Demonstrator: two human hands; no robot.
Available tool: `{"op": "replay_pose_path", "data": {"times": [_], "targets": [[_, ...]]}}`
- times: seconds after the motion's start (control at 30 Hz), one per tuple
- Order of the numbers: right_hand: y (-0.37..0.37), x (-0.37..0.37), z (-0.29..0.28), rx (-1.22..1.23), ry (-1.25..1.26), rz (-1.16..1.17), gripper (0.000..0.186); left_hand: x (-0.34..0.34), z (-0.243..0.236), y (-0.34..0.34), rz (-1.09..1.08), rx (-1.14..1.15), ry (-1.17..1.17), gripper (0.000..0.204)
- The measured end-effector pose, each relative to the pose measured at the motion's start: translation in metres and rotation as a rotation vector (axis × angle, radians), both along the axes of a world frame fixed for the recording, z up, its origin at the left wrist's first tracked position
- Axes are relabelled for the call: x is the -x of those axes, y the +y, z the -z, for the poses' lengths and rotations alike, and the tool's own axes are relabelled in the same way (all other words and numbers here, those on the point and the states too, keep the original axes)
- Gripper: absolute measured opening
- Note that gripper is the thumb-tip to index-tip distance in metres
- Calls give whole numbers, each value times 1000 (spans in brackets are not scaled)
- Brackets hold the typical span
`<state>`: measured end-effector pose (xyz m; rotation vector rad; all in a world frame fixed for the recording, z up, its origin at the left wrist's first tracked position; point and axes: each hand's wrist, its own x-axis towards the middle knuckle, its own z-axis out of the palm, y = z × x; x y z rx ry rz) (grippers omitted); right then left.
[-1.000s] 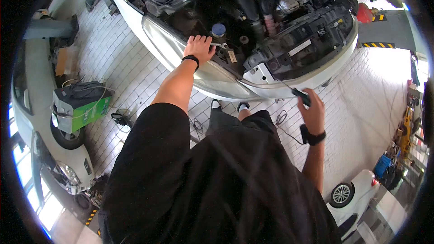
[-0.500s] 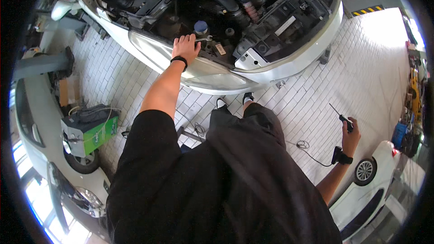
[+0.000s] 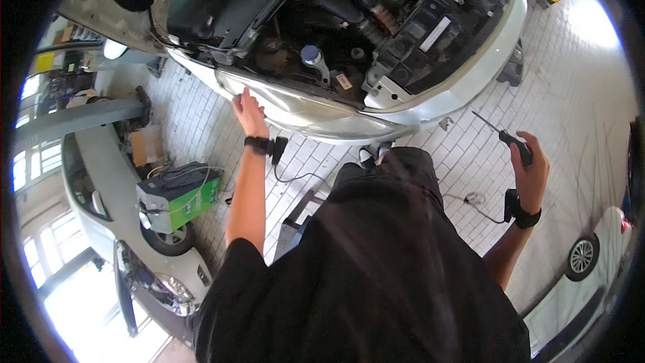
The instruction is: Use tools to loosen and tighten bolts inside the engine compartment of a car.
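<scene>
"Screwdriver (image 3: 516, 146): position?"

"Grasped in the right hand (image 3: 533, 171), apart from the bumper's (image 3: 451, 96) outer edge, tip toward it."

"Left hand (image 3: 252, 115)?"

"Near the headlight's (image 3: 302, 114) left corner, fingers bent; grip cannot be told."

"Hazard?"

"A careless swing could scratch the bumper, the shaft being exposed."
</scene>
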<state>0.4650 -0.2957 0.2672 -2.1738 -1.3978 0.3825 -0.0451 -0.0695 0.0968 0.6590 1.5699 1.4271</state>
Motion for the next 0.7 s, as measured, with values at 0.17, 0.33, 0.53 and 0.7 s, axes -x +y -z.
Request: {"op": "replay_pose_path", "data": {"times": [0.17, 0.33, 0.53, 0.7], "targets": [[63, 2, -9, -12, 109, -157, 23, 4, -52, -32, -62, 39, -98, 29], [134, 10, -29, -157, 137, -349, 23, -23, -109, -22, 271, -8, 24, 15], [218, 47, -39, -224, 207, -471, 21, -82, -153, 63, 826, 46, -75, 14], [300, 113, 25, -138, 162, -636, 19, -128, -70, 151, 1017, 18, -212, 16]]}}
